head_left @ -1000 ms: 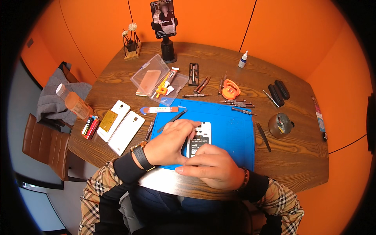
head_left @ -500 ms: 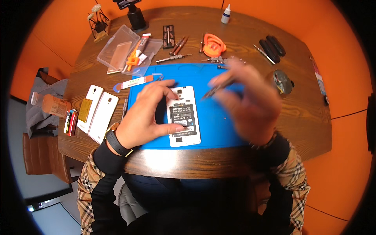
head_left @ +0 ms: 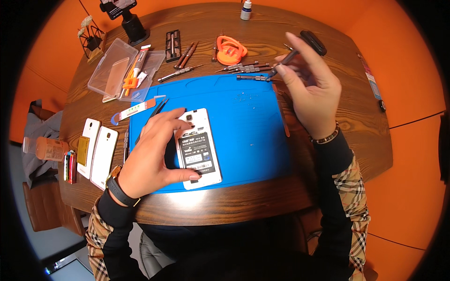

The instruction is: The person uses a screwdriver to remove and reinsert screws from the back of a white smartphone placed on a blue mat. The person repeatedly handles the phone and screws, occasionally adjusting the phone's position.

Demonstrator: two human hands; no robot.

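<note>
My left hand (head_left: 154,154), fingers curled, grips a white phone (head_left: 204,147) lying on the blue mat (head_left: 246,131); its back cover is off, showing the black battery (head_left: 196,147) and camera. The thumb rests on its lower left part, the fingertips on its upper left. My right hand (head_left: 311,86) is raised over the mat's upper right, holding a slim dark tool (head_left: 285,61), apparently a screwdriver, pointing down-left near several screwdrivers. Tiny bits, too small to make out, lie on the mat below. Black tweezers (head_left: 158,108) lie left of the phone.
On the wooden table (head_left: 361,145) are two white phones (head_left: 103,159), a bottle (head_left: 47,149), a plastic case (head_left: 103,79) with tubes, an orange suction cup (head_left: 229,50), a glue bottle (head_left: 245,11) and a phone stand (head_left: 131,28). A chair (head_left: 42,201) stands at the left.
My right hand has left the phone and moved up to the right, now with a tool in it. My left hand stays on the phone. The camera's view has shifted.
</note>
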